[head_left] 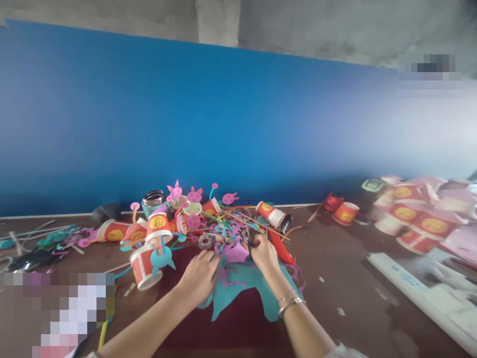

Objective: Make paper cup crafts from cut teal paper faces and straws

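Note:
My right hand [264,256] is closed around dark-handled scissors [251,244], whose blades point away from me into a heap of scraps. Palm down, my left hand [201,273] lies beside a teal cut-out sheet [238,286], its fingertips at the sheet's edge. What is under those fingers is hidden. A pink-purple scrap [236,252] sits between the two hands. Cut purple outlines [227,278] rest on the teal sheet. Just left of my left hand, red-and-white paper cups [143,268] carry a teal animal-shaped cut-out [161,262].
Pink animal faces [194,222], a tape roll [204,241] and an open metal flask [153,199] stand behind the hands. Stacked cups [270,214] lie near the blue partition [223,124]. More cups [413,214] and a white power strip-like bar [395,273] are at right.

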